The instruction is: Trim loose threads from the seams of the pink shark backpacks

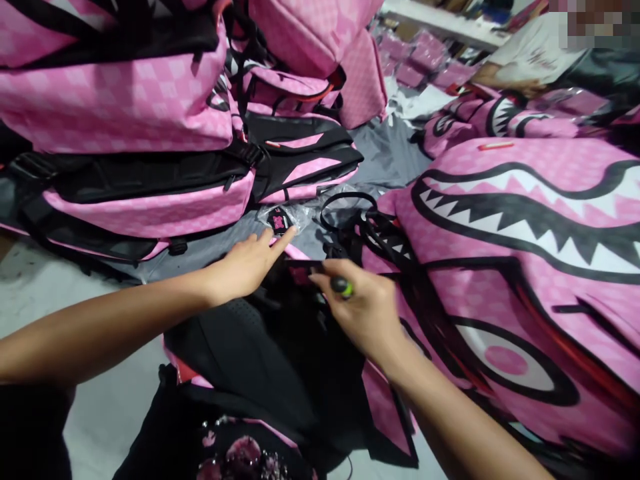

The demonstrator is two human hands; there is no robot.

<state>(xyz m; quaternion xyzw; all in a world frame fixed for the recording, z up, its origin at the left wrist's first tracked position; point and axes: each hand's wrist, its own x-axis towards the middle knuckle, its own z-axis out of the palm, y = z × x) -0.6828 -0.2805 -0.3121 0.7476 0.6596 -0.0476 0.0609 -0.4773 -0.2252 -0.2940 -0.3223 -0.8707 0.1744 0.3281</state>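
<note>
My right hand (367, 303) is closed round a small tool with a black and green handle (342, 287); the tool's working end is hidden or too blurred to make out. Under both hands lies a black backpack panel (260, 360) with pink edging. My left hand (245, 263) rests at the panel's far edge, its fingers stretched out and seeming to hold nothing. Just beyond those fingertips is a clear plastic packet with a black tag bearing a pink figure (279, 221). A black strap loop (347, 210) stands up beyond my right hand.
Pink checkered backpacks (125, 107) are stacked at the left. A large pink backpack with a toothed-mouth print (520, 220) lies close on the right. Wrapped pink pieces (420, 57) lie farther back, near another person in a white shirt (535, 50) at the upper right.
</note>
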